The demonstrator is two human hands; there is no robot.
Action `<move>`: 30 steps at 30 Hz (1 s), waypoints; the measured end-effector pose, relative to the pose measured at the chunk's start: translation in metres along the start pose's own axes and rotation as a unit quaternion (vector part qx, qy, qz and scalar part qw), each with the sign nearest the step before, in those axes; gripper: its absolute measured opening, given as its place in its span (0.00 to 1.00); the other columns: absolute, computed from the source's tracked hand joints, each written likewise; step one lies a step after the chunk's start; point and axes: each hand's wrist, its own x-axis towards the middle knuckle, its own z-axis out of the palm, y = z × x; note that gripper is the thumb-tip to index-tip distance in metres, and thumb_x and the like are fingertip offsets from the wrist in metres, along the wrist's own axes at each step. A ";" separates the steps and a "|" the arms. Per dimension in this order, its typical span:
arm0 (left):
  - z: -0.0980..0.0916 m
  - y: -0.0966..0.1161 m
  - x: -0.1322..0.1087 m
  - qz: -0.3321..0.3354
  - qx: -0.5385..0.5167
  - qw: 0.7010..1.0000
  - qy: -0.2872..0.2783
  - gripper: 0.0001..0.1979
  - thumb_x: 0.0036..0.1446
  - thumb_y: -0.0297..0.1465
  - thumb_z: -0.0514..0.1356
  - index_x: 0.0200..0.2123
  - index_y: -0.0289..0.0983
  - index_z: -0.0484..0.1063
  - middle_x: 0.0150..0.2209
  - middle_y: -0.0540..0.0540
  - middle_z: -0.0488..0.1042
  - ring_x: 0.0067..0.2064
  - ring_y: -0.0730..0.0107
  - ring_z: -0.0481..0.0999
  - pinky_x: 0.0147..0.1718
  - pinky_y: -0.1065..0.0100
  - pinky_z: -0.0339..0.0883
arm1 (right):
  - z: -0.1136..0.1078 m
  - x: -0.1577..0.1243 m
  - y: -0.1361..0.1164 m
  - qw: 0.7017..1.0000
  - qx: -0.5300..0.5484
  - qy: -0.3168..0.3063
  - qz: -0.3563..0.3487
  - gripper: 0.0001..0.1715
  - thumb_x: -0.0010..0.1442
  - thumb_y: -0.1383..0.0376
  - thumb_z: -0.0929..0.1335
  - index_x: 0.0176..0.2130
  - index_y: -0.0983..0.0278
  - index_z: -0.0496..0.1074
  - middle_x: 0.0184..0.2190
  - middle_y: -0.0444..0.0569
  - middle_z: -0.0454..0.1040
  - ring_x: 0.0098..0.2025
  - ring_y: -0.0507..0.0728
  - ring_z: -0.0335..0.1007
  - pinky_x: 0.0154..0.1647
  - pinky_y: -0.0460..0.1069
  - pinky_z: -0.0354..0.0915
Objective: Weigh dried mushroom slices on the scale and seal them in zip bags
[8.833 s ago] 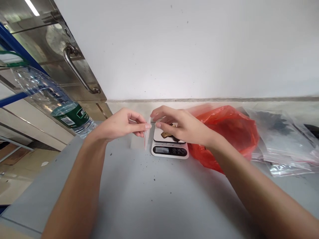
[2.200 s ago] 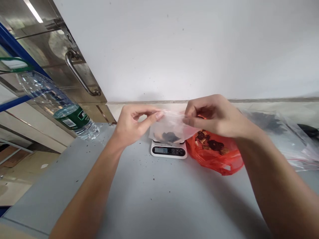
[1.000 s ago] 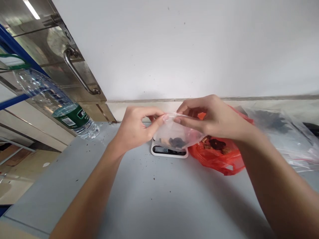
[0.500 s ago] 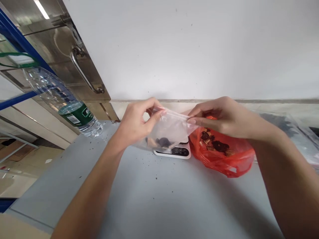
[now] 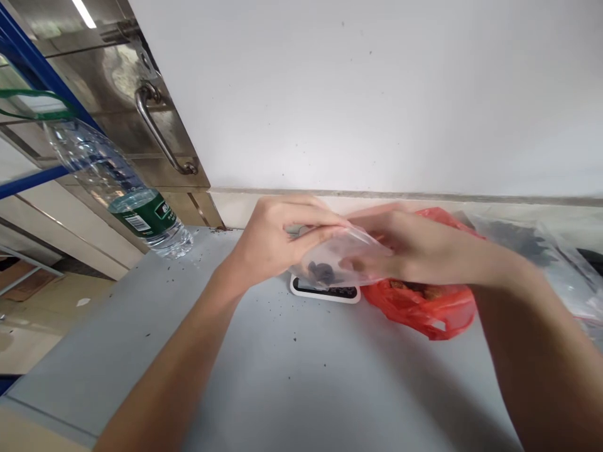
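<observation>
A clear zip-seal plastic bag with dark dried pieces at its bottom hangs tilted above a white digital scale. My left hand pinches the bag's top edge between thumb and fingers. At the bag's right side is my right hand, smeared by motion. Its fingertips show faintly through the plastic; whether they are inside or behind it I cannot tell. Partly under my right forearm lies a red plastic bag with brown dried pieces in it.
A large water bottle with a green label stands on the grey tabletop at left. Clear bags with dark contents lie at right. A white wall rises behind; dark crumbs dot the table.
My right hand has left its pinch on the bag's right top corner and moved left and lower against the bag. My left hand and the bag have shifted slightly right.
</observation>
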 end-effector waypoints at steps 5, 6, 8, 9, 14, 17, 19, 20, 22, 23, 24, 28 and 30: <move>0.002 0.011 0.006 0.023 0.127 0.990 0.063 0.06 0.63 0.27 0.67 0.38 0.44 0.85 0.40 0.48 0.85 0.40 0.64 0.83 0.43 0.63 0.78 | 0.007 0.002 0.002 0.998 -0.056 0.000 0.030 0.15 0.64 0.57 0.65 0.28 0.59 0.70 0.23 0.47 0.72 0.24 0.57 0.67 0.24 0.52 0.63; 0.000 0.013 0.007 0.012 0.146 0.986 0.083 0.07 0.64 0.28 0.66 0.39 0.44 0.85 0.41 0.48 0.85 0.41 0.63 0.83 0.43 0.62 0.78 | 0.004 -0.001 0.003 0.999 -0.042 0.017 0.020 0.14 0.64 0.58 0.65 0.29 0.60 0.72 0.26 0.48 0.76 0.27 0.57 0.71 0.26 0.52 0.66; -0.002 0.015 0.009 -0.004 0.151 0.982 0.114 0.09 0.66 0.28 0.63 0.40 0.46 0.84 0.40 0.49 0.85 0.41 0.63 0.82 0.43 0.60 0.78 | -0.006 -0.012 0.007 0.998 0.000 0.067 -0.005 0.12 0.64 0.61 0.66 0.37 0.60 0.78 0.36 0.49 0.82 0.35 0.58 0.77 0.35 0.53 0.73; -0.002 0.016 0.011 -0.002 0.143 0.981 0.131 0.09 0.67 0.29 0.62 0.40 0.46 0.84 0.39 0.49 0.84 0.41 0.63 0.81 0.43 0.60 0.77 | -0.014 -0.019 0.009 0.995 0.019 0.101 -0.010 0.13 0.64 0.62 0.66 0.41 0.60 0.80 0.41 0.50 0.83 0.39 0.59 0.79 0.40 0.54 0.75; 0.017 0.023 0.020 -0.004 0.119 0.985 0.123 0.06 0.65 0.29 0.64 0.39 0.42 0.82 0.37 0.50 0.84 0.37 0.67 0.81 0.38 0.64 0.74 | -0.060 -0.076 0.029 0.931 0.037 0.364 -0.005 0.16 0.65 0.63 0.70 0.50 0.57 0.83 0.47 0.47 0.85 0.50 0.61 0.81 0.52 0.57 0.77; 0.042 0.027 0.028 -0.041 0.085 0.995 -0.024 0.08 0.65 0.30 0.62 0.38 0.41 0.83 0.37 0.50 0.85 0.36 0.68 0.82 0.32 0.68 0.73 | -0.080 -0.113 0.055 0.838 -0.081 0.538 0.031 0.15 0.63 0.67 0.71 0.47 0.59 0.85 0.45 0.48 0.86 0.50 0.63 0.82 0.55 0.59 0.76; 0.061 0.029 0.034 -0.047 0.063 0.992 -0.101 0.10 0.66 0.32 0.60 0.37 0.41 0.83 0.38 0.50 0.85 0.36 0.68 0.82 0.33 0.70 0.73 | -0.083 -0.135 0.082 0.785 -0.167 0.594 0.063 0.15 0.62 0.68 0.70 0.46 0.61 0.86 0.47 0.50 0.86 0.53 0.66 0.81 0.58 0.61 0.75; 0.071 0.030 0.036 -0.047 0.055 0.990 -0.123 0.10 0.66 0.32 0.60 0.36 0.41 0.83 0.39 0.50 0.85 0.37 0.68 0.82 0.34 0.70 0.73 | -0.081 -0.145 0.097 0.771 -0.191 0.605 0.062 0.16 0.64 0.67 0.69 0.48 0.62 0.85 0.50 0.52 0.85 0.55 0.67 0.80 0.59 0.63 0.74; 0.089 0.033 0.041 -0.051 0.043 0.986 -0.150 0.11 0.66 0.31 0.59 0.34 0.41 0.82 0.39 0.50 0.84 0.38 0.68 0.81 0.35 0.70 0.72 | -0.070 -0.164 0.127 0.810 -0.224 0.536 0.079 0.20 0.67 0.65 0.66 0.54 0.60 0.82 0.56 0.52 0.82 0.58 0.67 0.79 0.59 0.66 0.75; 0.097 0.035 0.044 -0.049 0.038 0.985 -0.160 0.12 0.67 0.31 0.58 0.33 0.41 0.81 0.38 0.50 0.84 0.37 0.68 0.80 0.33 0.70 0.71 | -0.064 -0.173 0.140 0.847 -0.226 0.473 0.085 0.22 0.69 0.61 0.65 0.57 0.57 0.81 0.59 0.51 0.79 0.63 0.68 0.75 0.62 0.68 0.72; 0.105 0.037 0.046 -0.048 0.033 0.984 -0.168 0.12 0.67 0.30 0.58 0.33 0.41 0.81 0.36 0.50 0.83 0.36 0.68 0.79 0.31 0.70 0.69 | -0.057 -0.180 0.151 0.885 -0.221 0.401 0.086 0.23 0.68 0.56 0.67 0.59 0.56 0.79 0.63 0.51 0.76 0.66 0.70 0.70 0.64 0.70 0.69; 0.125 0.043 0.048 -0.047 0.022 0.978 -0.200 0.13 0.66 0.27 0.56 0.32 0.39 0.79 0.36 0.50 0.82 0.31 0.71 0.75 0.27 0.70 0.65 | -0.045 -0.194 0.167 0.921 -0.188 0.326 0.100 0.29 0.69 0.45 0.65 0.61 0.54 0.77 0.70 0.52 0.67 0.72 0.74 0.60 0.66 0.74 0.65; 0.128 0.043 0.045 -0.045 0.018 0.978 -0.204 0.12 0.67 0.27 0.56 0.33 0.39 0.79 0.37 0.49 0.82 0.33 0.71 0.76 0.29 0.70 0.66 | -0.046 -0.189 0.160 0.911 -0.191 0.351 0.099 0.29 0.72 0.45 0.62 0.61 0.53 0.77 0.69 0.52 0.69 0.72 0.73 0.61 0.66 0.73 0.65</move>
